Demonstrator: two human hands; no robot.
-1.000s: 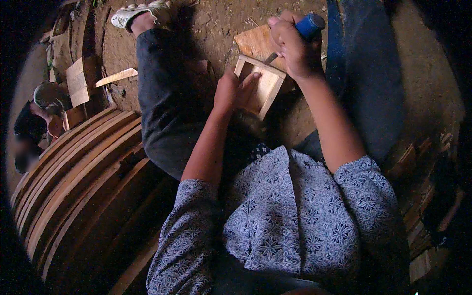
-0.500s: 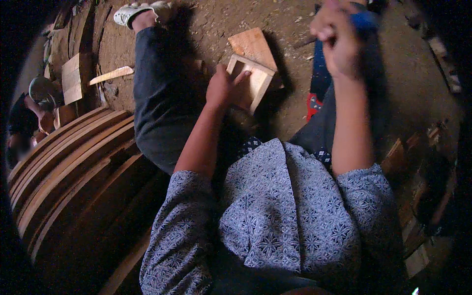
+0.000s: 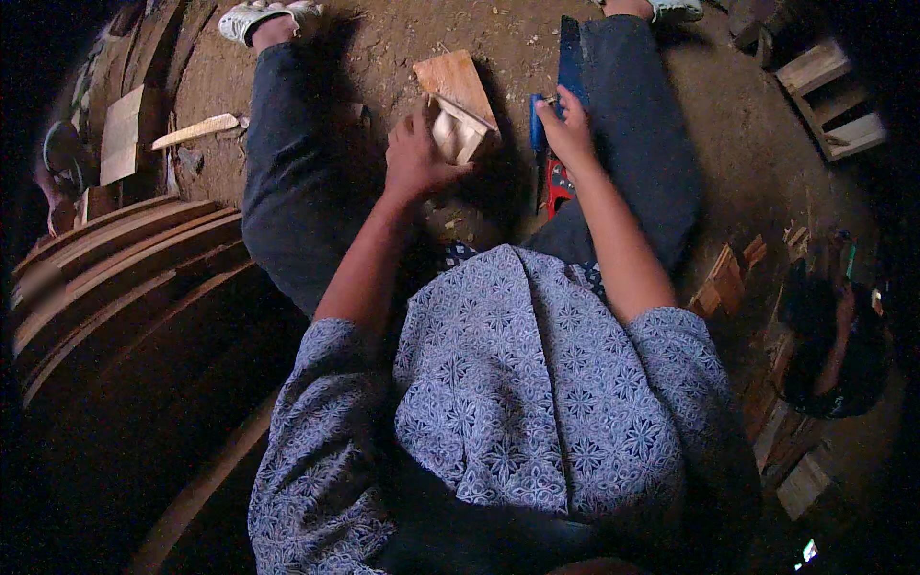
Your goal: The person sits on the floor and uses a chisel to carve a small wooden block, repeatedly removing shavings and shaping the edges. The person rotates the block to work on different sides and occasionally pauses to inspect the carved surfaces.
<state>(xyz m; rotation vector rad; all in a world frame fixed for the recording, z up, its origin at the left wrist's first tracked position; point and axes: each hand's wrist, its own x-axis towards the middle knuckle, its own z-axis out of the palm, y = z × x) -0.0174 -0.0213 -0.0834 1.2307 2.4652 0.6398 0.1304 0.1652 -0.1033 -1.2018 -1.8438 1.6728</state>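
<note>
My left hand [image 3: 414,158] grips a small box of pale wood [image 3: 462,134], its fingers along the left side and its thumb along the near edge. The box stands tilted against a flat wood piece with a slanted end [image 3: 455,79]. To the right, my right hand [image 3: 570,134] is closed loosely around a blue-handled tool [image 3: 537,123] whose dark, thin shaft points back toward me. Its exact kind is unclear. Beside my right leg lies a handsaw [image 3: 570,57] with a dark blue blade and a red-and-grey handle, partly hidden by my hand.
Curved stacked boards [image 3: 125,244] fill the left side. A pale board [image 3: 127,134] and a pointed wood strip [image 3: 196,131] lie beyond. A wooden frame [image 3: 832,101] is at far right, with scraps [image 3: 730,278] nearer. Other people's arms show at both edges.
My right hand has come down and leftward from a raised position, bringing the blue-handled tool beside the saw. My left hand has shifted on the box, which has turned and tilted.
</note>
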